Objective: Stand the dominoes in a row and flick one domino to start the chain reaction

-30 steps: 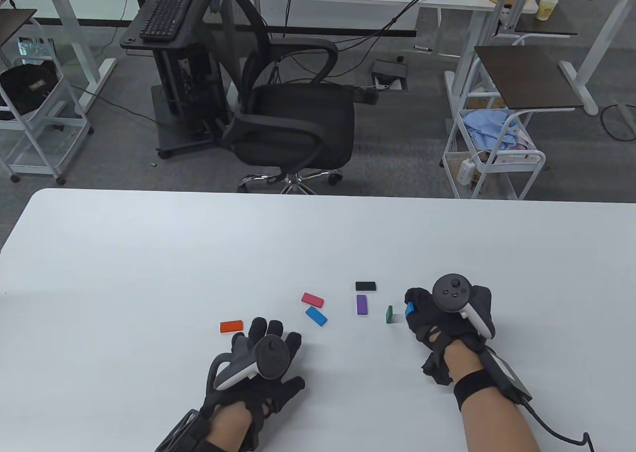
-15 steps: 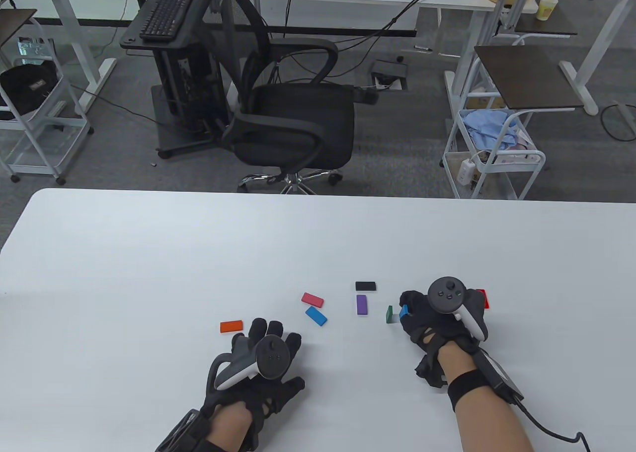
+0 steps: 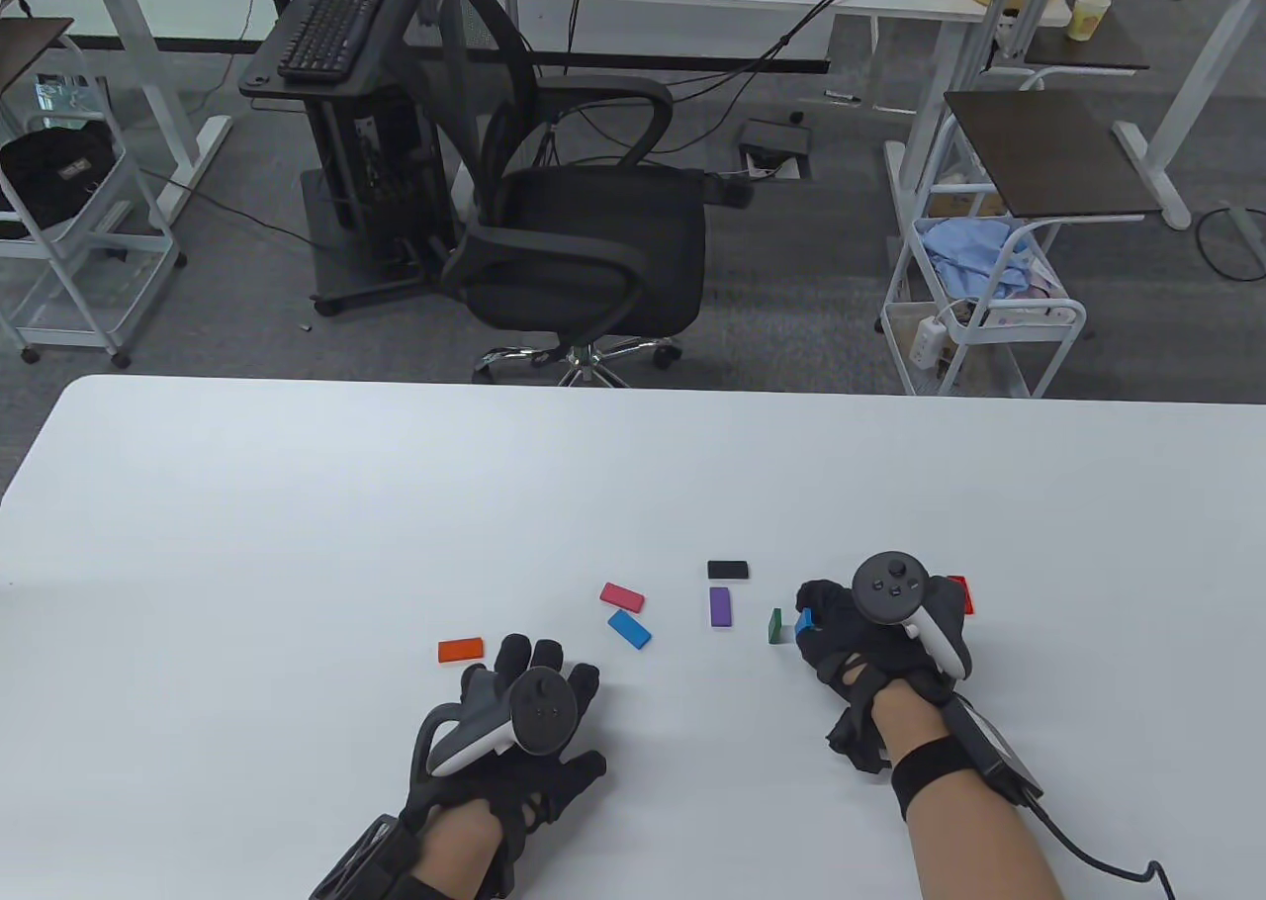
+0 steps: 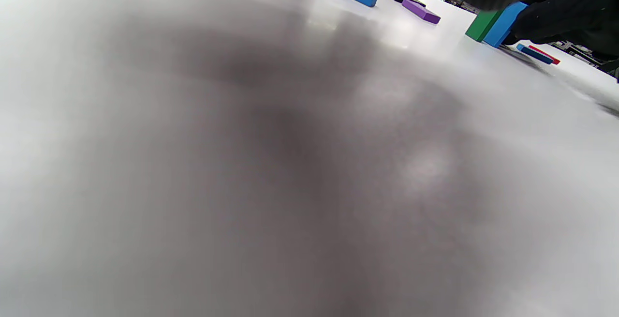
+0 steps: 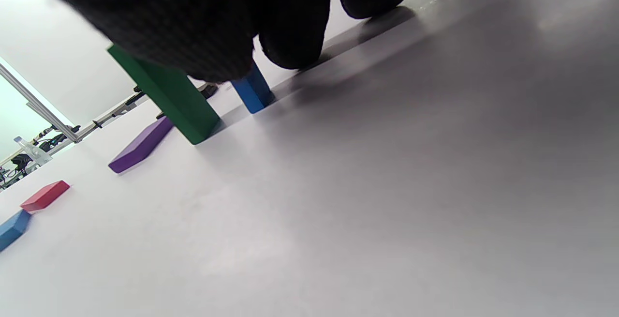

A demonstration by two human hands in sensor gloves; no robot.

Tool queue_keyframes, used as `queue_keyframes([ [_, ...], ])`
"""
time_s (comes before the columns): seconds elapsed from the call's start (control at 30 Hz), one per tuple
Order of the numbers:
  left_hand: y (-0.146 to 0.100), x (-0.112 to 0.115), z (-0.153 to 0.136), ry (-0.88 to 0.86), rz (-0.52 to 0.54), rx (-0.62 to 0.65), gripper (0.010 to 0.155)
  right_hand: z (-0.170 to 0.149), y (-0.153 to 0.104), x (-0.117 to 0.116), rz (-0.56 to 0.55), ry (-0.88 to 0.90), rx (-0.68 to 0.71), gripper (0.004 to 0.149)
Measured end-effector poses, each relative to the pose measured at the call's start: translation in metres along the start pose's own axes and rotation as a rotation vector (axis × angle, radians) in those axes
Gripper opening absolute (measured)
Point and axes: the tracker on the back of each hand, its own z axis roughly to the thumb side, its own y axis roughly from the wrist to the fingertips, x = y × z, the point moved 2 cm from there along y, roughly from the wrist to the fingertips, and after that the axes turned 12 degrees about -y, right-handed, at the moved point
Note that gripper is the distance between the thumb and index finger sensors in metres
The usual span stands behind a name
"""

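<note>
Fingers of the right hand point(image 3: 870, 633) pinch a blue domino point(image 3: 803, 622), standing on the table point(image 3: 297, 504) just beside the upright green domino point(image 3: 775, 626). The left hand point(image 3: 514, 732) rests flat, fingers spread. The blocks look small, hard and tippy, so hold them by the sides.

White table point(image 3: 297, 504), scattered dominoes point(image 3: 721, 606)

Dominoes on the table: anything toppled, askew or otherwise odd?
Nothing stands out. The green domino stands upright, the right hand sets a blue domino beside it, and the others, like the purple one, lie flat, not yet stood up.
</note>
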Motion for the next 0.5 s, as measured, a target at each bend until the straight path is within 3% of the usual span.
queue_keyframes([
  [0.27, 0.0002, 0.0001, 0.0002, 0.000, -0.002, 0.001, 0.081, -0.0008, -0.0016, -0.0009, 0.003, 0.009, 0.005, 0.055],
  [0.5, 0.0004, 0.0000, 0.0005, 0.000, 0.001, 0.005, 0.081, -0.0063, -0.0070, 0.0079, 0.009, 0.001, 0.013, 0.065],
])
